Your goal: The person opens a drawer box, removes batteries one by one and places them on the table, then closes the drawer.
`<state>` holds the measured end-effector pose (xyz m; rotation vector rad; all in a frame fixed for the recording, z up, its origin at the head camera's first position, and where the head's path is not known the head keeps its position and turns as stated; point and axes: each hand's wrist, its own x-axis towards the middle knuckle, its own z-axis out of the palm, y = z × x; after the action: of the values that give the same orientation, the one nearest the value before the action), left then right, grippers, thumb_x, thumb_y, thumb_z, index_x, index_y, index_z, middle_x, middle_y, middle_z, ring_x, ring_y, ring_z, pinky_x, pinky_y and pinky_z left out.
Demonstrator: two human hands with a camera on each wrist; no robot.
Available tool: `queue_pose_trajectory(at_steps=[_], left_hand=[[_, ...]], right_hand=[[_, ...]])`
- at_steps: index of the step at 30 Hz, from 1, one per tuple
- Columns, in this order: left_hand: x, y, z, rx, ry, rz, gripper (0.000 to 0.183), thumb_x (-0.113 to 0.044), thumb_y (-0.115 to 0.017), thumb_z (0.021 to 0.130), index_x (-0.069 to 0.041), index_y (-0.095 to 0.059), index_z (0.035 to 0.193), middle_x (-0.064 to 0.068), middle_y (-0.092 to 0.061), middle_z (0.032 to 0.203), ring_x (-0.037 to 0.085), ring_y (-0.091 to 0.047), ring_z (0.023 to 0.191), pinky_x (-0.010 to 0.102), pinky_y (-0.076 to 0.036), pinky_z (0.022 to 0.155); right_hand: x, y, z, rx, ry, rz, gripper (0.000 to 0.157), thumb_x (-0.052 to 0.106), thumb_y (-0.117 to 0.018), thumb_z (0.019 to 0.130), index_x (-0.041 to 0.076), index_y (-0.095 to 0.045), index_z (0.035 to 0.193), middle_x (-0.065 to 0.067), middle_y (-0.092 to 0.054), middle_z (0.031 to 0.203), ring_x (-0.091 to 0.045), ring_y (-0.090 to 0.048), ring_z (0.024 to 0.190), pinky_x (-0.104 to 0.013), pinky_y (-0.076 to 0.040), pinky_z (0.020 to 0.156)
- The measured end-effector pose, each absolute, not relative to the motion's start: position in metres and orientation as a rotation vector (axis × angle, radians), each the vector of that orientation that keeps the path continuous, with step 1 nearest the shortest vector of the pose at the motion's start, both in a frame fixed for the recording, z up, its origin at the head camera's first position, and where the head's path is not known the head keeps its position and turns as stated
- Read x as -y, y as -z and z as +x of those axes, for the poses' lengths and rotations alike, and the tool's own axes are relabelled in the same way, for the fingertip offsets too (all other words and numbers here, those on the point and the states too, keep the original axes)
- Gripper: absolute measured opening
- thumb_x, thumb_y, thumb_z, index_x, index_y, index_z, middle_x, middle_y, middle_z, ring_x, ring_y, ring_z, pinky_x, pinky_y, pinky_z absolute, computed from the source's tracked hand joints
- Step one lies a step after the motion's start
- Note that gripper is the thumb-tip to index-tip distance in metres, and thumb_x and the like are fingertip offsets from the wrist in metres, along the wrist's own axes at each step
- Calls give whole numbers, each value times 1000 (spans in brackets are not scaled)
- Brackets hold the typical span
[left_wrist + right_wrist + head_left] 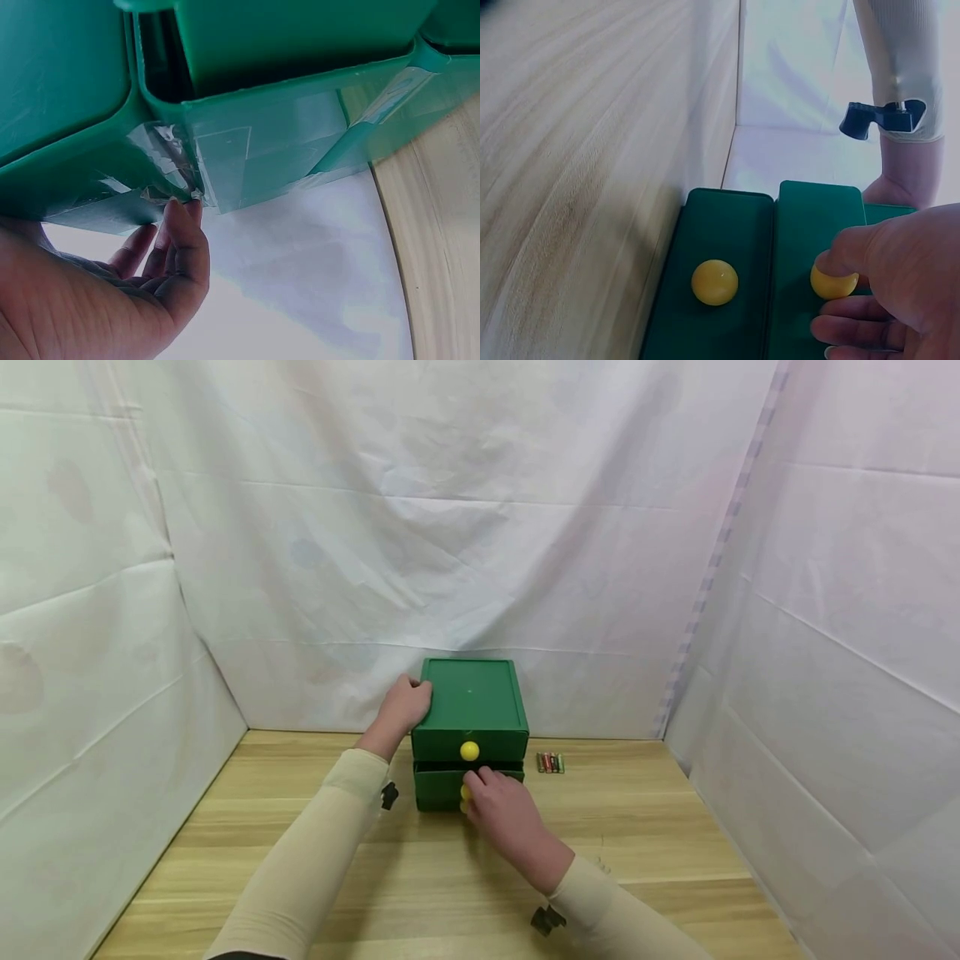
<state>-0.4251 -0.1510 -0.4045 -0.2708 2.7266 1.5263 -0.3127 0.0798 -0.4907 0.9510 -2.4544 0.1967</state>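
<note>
A green drawer cabinet (469,693) with yellow knobs stands at the back of the wooden table. My left hand (405,702) rests against its upper left side. In the left wrist view, the bent fingertips (180,217) touch the green wall beside strips of clear tape. In front, my right hand (510,818) pinches the yellow knob (832,285) of the middle drawer between thumb and fingers. That drawer (437,788) juts out a little, with a dark gap above it. The top drawer's knob (469,751) and the bottom drawer's knob (715,283) are untouched.
Several small batteries (551,763) lie in a row on the table to the cabinet's right. White cloth walls (450,568) enclose the wooden table (637,827) at the back and both sides.
</note>
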Motion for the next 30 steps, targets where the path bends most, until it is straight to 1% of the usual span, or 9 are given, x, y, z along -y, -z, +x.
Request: queue_pose_trajectory(at_steps=[6,15,21,30], left_hand=[[152,406,-426,-2725,-1526,-274,60,-45,-38,114,-1,-46,154,21,-52,153,36,-55,124,53,-50,105],[151,406,-424,-2735,-1528,-266,60,-45,-38,114,-1,-47,153,22,-53,152,36,-55,125,54,-50,106],[150,406,-424,-2733,-1532,-266,60,-45,-38,114,-1,-46,154,22,-53,153,36,-55,126,55,-49,107],[151,406,-424,-2727,-1549,-260,61,-45,-38,114,-1,-45,155,21,-52,153,36,-55,126,55,-49,107]], right_hand=[[-79,492,-316,2440,-222,939,32,20,-93,93,13,-66,107,0,-59,86,-14,-52,65,-28,-54,60],[-79,492,-318,2439,-228,918,27,16,-91,95,13,-66,107,1,-55,84,-13,-50,62,-28,-51,57],[-78,494,-321,2440,-226,914,26,15,-89,97,13,-65,106,1,-54,84,-12,-48,59,-28,-50,55],[-79,496,-324,2432,-238,909,28,17,-90,96,13,-66,108,0,-56,86,-13,-51,60,-29,-52,57]])
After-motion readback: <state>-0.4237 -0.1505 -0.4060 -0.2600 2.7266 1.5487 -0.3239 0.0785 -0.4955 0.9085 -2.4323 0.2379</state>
